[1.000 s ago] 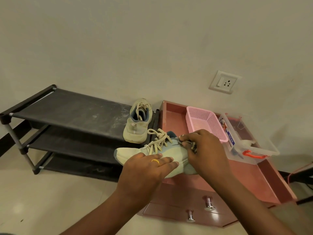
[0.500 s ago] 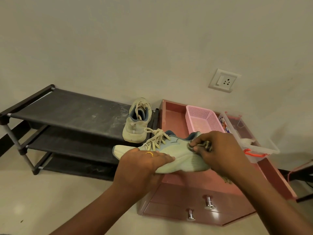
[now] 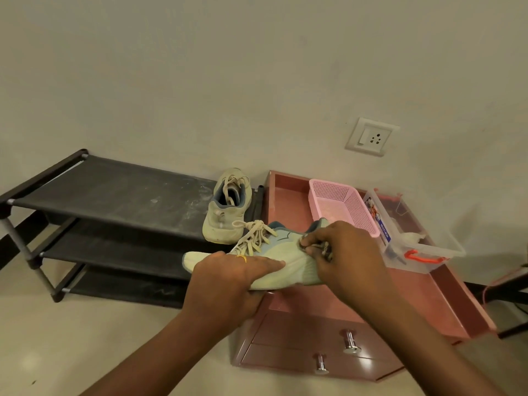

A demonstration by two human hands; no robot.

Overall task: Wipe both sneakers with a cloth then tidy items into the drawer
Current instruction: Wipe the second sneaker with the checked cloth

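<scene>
A pale green sneaker (image 3: 288,262) with cream laces is held in the air in front of the pink cabinet. My left hand (image 3: 228,281) grips its front half from the side and underneath. My right hand (image 3: 347,258) pinches a small bunched cloth (image 3: 320,248) and presses it against the sneaker's heel side. The cloth is mostly hidden by the fingers. A second sneaker (image 3: 225,208) stands on the top shelf of the black shoe rack (image 3: 114,195), heel towards me.
The pink drawer cabinet (image 3: 337,335) has two closed drawers with metal knobs (image 3: 350,342). On its rimmed top stand a pink basket (image 3: 343,205) and a clear plastic box (image 3: 411,238) with an orange latch. A wall socket (image 3: 371,137) sits above. Pale floor lies at the left.
The sneaker has tilted and shifted slightly right. My right hand has slid with the cloth from the sneaker's middle towards its heel. My left hand keeps its grip.
</scene>
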